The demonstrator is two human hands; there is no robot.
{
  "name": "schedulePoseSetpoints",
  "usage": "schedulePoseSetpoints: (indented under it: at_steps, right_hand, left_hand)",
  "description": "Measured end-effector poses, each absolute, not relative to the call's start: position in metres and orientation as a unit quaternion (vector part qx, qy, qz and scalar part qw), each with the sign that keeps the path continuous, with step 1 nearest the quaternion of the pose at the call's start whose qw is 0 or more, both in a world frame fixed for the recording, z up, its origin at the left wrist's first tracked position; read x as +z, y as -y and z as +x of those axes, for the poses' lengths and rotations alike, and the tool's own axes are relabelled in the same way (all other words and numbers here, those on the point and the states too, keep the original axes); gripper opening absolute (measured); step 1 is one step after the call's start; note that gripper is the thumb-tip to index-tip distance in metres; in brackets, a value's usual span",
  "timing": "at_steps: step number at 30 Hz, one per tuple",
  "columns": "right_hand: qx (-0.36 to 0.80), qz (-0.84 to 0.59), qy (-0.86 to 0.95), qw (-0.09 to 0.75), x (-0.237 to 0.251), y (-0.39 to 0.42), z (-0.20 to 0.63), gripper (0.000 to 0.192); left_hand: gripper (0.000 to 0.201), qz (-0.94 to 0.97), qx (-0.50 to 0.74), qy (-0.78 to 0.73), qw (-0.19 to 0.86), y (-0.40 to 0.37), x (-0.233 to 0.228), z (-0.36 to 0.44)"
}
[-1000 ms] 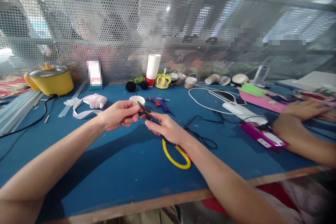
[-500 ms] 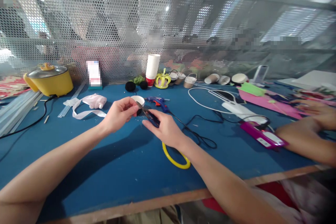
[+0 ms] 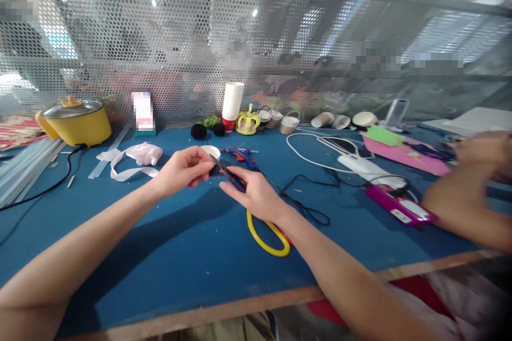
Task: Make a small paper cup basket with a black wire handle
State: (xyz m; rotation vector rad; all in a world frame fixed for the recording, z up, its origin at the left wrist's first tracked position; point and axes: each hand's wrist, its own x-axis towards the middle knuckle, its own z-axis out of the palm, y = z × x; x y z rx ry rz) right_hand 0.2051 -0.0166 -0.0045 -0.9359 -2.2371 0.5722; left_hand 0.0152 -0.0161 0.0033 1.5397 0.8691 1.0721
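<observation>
A yellow pot (image 3: 76,122) with a lid stands at the table's (image 3: 160,256) far left. A cup stack (image 3: 233,101) stands upright before the mesh screen (image 3: 280,37). A glue gun (image 3: 240,154) lies near a white ribbon (image 3: 128,162).

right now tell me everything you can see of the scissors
The scissors have yellow loop handles with a bit of red beside them and dark blades. The right hand grips them mid-length, blades aimed up-left toward the left hand, whose fingertips meet the tip. The handle loops hang low over the blue table.
</observation>
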Motion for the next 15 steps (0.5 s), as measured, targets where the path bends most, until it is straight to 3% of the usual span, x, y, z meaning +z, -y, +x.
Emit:
schedulePoseSetpoints:
  at_steps: [3,5,7,12,15]
  right_hand:
    - [0.228,-0.384,0.833,0.326,-0.008,0.017,0.202,0.028]
    - [0.229,-0.387,0.830,0.329,-0.009,0.018,0.201,0.028]
    - [0.233,-0.379,0.832,0.332,-0.008,0.018,0.201,0.028]
    - [0.244,-0.346,0.848,0.319,-0.001,0.019,0.207,0.030]
    - [0.241,-0.323,0.859,0.314,0.002,0.018,0.210,0.032]
  left_hand:
    - [0.011,0.685,0.509,-0.429,0.296,0.021,0.000,0.024]
    - [0.010,0.684,0.523,-0.440,0.255,0.023,-0.001,0.026]
    - [0.012,0.665,0.525,-0.426,0.318,0.024,-0.001,0.026]
    - [0.017,0.537,0.466,-0.306,0.632,0.021,0.004,0.018]
    - [0.015,0.481,0.411,-0.251,0.733,0.020,0.005,0.015]
